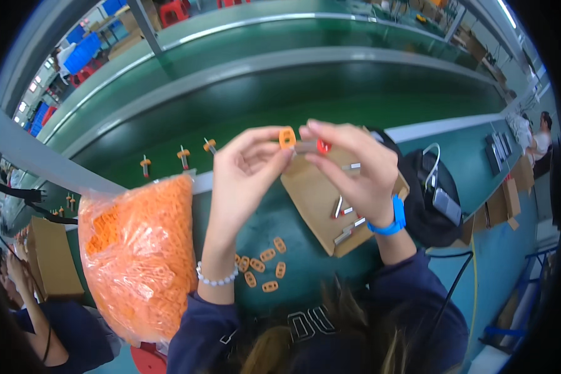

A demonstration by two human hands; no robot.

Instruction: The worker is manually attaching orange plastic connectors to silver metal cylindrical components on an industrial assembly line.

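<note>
A slotted orange oval (pixel 287 138) is pinched by the left hand (pixel 246 163), a red-ended metallic cylinder (pixel 305 148) by the right hand (pixel 361 165)

Tray (pixel 313 209) partly behind right hand (pixel 364 165), hair (pixel 271 352) blurred, co-worker (pixel 75 333) cut off at left

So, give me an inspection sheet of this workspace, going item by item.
Surface: green worktop, loose orange pieces on it.
Parts: clear bag of orange pieces at left; cardboard tray with silver-and-red rods; three orange-and-silver assemblies beyond the clear bag.
Clutter: black bag or cloth and a small device right of the tray.
Hands: left hand pinches an orange piece; right hand pinches a red-ended rod; contact between these parts unclear.
Cables: white cable by the device; black cable at lower right.
Surroundings: one person at left, another at far right; red stools in the background.
</note>
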